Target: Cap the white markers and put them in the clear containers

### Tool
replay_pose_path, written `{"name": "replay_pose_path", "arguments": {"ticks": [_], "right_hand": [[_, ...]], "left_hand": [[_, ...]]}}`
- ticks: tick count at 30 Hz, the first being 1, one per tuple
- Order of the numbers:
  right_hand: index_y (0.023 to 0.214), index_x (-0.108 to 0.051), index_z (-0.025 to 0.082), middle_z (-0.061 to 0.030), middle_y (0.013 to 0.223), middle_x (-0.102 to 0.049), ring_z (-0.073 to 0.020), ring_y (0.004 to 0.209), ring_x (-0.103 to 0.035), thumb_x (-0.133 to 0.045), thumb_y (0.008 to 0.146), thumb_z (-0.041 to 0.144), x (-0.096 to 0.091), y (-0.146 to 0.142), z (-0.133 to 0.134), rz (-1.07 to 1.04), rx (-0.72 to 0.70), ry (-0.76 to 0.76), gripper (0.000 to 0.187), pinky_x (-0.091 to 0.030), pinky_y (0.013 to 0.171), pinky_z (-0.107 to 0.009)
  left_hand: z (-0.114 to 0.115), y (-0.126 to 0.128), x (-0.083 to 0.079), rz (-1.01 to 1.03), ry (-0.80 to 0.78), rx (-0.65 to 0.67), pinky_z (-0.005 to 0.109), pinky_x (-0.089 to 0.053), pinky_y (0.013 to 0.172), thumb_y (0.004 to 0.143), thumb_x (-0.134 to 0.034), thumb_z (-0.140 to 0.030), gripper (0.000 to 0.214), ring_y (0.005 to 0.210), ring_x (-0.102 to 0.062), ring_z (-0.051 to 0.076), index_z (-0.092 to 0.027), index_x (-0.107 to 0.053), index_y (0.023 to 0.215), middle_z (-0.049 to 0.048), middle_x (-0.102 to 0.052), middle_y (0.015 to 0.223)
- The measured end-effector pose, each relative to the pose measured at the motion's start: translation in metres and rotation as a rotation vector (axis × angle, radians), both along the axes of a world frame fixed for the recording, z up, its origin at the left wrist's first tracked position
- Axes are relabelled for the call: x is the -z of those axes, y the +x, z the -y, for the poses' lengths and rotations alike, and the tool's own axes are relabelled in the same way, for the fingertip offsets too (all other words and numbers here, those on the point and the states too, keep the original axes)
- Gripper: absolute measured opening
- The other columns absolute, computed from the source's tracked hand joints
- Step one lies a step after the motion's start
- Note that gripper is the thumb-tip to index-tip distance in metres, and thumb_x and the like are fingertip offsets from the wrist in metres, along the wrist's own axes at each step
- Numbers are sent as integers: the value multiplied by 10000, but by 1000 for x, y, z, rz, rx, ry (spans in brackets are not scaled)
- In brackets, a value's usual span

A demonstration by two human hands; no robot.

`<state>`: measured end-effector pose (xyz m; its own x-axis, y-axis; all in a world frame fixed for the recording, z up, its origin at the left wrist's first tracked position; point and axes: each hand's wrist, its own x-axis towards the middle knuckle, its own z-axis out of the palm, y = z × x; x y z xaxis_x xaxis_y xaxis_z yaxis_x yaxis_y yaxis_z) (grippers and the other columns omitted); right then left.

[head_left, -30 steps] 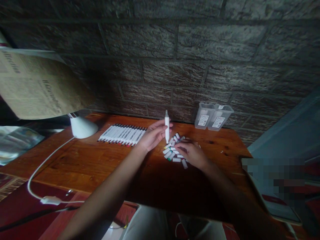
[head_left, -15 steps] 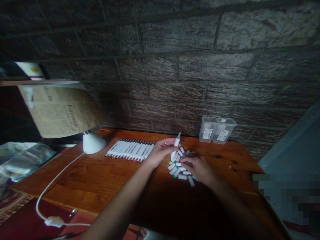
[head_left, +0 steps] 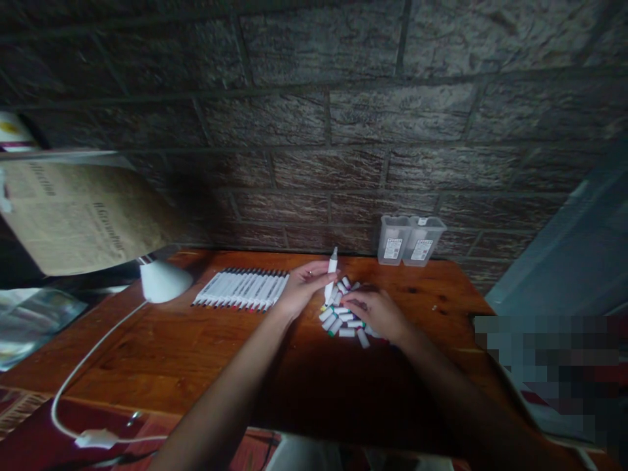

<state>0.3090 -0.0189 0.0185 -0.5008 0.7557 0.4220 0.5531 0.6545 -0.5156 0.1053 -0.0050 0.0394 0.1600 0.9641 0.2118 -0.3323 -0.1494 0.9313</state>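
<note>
My left hand (head_left: 305, 288) is closed around a white marker (head_left: 331, 278), held nearly upright with its grey, uncapped tip pointing up. The marker's lower end is just over a loose pile of white marker caps (head_left: 347, 332), some with coloured ends such as green and yellow. My right hand (head_left: 377, 313) reaches into the pile from the right. Its thumb and fingers are bent together at a cap, and the palm hides part of the pile. Left of my left hand lies a neat row of white markers (head_left: 243, 289), side by side.
Two clear plastic containers (head_left: 411, 242) with labels stand against the brick wall at the back right. A lamp with a white base (head_left: 164, 281) and a printed paper shade (head_left: 78, 216) stands on the left. Its white cord (head_left: 81, 373) hangs over the table's front edge.
The view has shifted right and slightly down, so everything appears further left. The left hand still holds the marker upright. The right hand's fingers have moved slightly among the caps.
</note>
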Motion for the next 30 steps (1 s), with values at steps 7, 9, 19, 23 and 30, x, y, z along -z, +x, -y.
{"name": "replay_pose_path", "arguments": {"ticks": [7,9,19,23,30], "right_hand": [[953,-754,240,-32,897,-776,-185,745,-690,-603,907,380,-2,6,1,-399,145,-85,212,-516,688,-300],[921,-758,229,-34,871,-774,-189,747,-691,-627,882,411,-1,3,1,-490,147,-155,228,-522,689,-303],[778,-637,201,-36,812,-710,-175,740,-649,-774,728,450,2,-14,3,-708,134,-319,289,-503,701,-292],[749,-579,213,-23,763,-688,-172,699,-639,-762,728,479,-1,-14,6,-688,111,-343,324,-486,644,-280],[707,-525,221,4,723,-671,-154,645,-616,-778,708,475,-6,-14,9,-730,23,-415,358,-482,632,-283]], "left_hand": [[2,5,-4,-54,24,-68,290,-519,882,628,-881,-215,329,841,-710,156,-153,-764,929,67,-779,925],[3,7,-5,-60,14,-93,277,-532,838,612,-889,-220,329,808,-705,150,-147,-759,905,60,-776,893],[5,13,-1,-82,1,-122,238,-542,712,632,-876,-264,305,729,-673,120,-150,-714,864,15,-731,816],[8,19,-2,-52,50,-107,255,-517,803,622,-878,-234,280,747,-669,115,-154,-714,834,13,-741,808],[10,24,0,-74,16,-49,254,-505,736,647,-866,-274,277,725,-666,136,-159,-716,849,29,-744,815]]}}
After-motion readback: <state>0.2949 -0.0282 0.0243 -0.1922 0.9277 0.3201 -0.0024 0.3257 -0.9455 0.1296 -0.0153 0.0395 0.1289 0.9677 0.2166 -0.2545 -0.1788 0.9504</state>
